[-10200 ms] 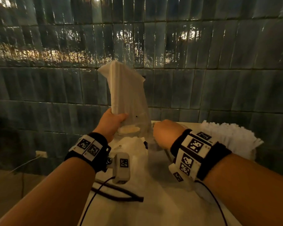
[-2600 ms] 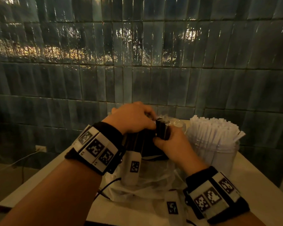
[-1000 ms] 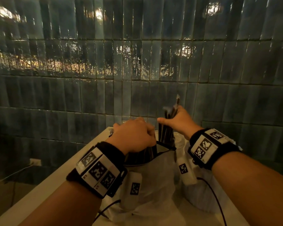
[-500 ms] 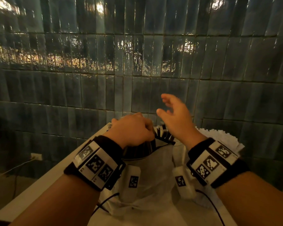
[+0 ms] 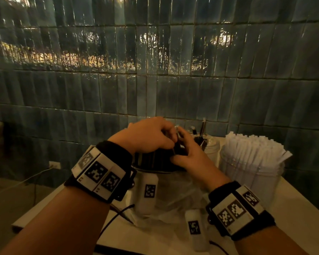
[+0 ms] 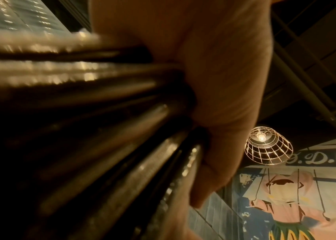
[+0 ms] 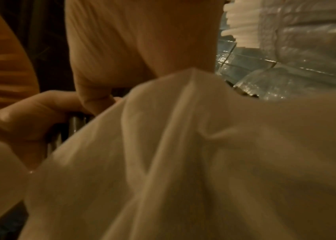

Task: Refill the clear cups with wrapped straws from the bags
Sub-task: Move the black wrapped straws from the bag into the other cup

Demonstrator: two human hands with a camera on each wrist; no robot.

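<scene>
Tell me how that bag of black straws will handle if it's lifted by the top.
The bag looks thin and crumpled, so it would probably sag. The black straws seem glossy and loose, so some may slip. It probably won't stand unsupported: the left hand grips the bundle.

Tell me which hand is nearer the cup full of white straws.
Right. The right hand is at the black straws beside the cup of white straws; the left hand is beyond it, further left.
</scene>
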